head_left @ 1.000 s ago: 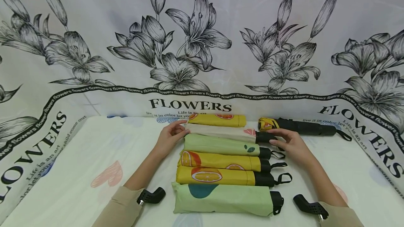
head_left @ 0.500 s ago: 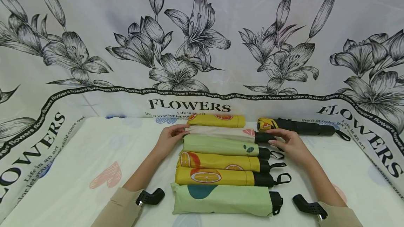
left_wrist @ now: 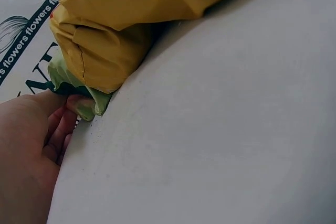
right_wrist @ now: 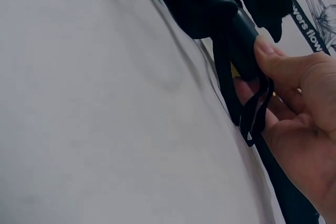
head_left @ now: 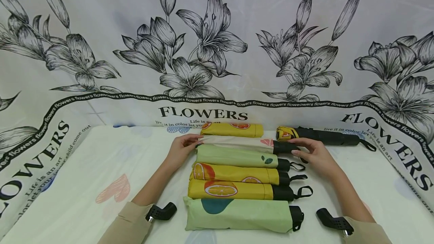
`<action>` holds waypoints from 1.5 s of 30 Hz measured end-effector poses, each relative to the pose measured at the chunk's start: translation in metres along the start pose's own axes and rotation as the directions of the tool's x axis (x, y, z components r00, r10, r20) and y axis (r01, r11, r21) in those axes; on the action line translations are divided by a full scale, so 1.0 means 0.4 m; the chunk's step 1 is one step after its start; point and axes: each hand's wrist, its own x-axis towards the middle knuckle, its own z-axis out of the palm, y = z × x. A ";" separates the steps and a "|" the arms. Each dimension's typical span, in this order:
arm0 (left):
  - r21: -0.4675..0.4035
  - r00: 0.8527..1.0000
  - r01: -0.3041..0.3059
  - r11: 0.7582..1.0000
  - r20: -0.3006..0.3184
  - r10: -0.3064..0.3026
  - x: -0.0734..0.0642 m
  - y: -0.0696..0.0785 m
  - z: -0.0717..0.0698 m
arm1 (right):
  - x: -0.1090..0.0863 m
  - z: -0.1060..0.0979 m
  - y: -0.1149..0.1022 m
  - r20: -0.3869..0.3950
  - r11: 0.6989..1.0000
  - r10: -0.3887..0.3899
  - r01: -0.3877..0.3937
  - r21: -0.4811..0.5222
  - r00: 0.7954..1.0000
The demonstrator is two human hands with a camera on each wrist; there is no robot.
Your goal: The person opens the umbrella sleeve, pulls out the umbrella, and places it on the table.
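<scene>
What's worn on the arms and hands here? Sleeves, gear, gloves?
Beige sleeves. Each sleeve end carries a black, bent, perforated device with a small silvery fitting. Left hand and right hand: no gloves. No cables visible.

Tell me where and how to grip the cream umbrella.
I'd take the cream umbrella by its black handle, from the right: that end sticks out past the fabric, while a yellow umbrella and a green umbrella flank the long sides.
</scene>
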 end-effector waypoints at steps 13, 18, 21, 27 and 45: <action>-0.007 1.000 -0.028 1.000 0.007 0.028 -0.003 0.000 -0.003 | -0.008 -0.032 0.012 0.021 1.000 0.031 -0.031 0.004 0.999; -0.006 1.000 -0.023 1.000 0.006 0.024 -0.001 -0.005 -0.003 | -0.009 -0.042 0.018 0.019 0.999 0.046 -0.046 0.007 0.999; -0.008 1.000 -0.019 1.000 0.006 0.019 0.001 -0.008 -0.002 | -0.011 -0.048 0.022 0.019 0.999 0.054 -0.054 -0.002 0.998; -0.012 1.000 -0.031 0.999 0.004 0.031 -0.002 -0.002 -0.002 | -0.012 -0.060 0.029 0.018 0.998 0.066 -0.066 -0.001 0.998; -0.003 1.000 -0.013 1.000 0.007 0.013 -0.005 0.003 -0.005 | -0.036 -0.094 0.057 -0.020 1.000 0.007 -0.006 0.005 1.000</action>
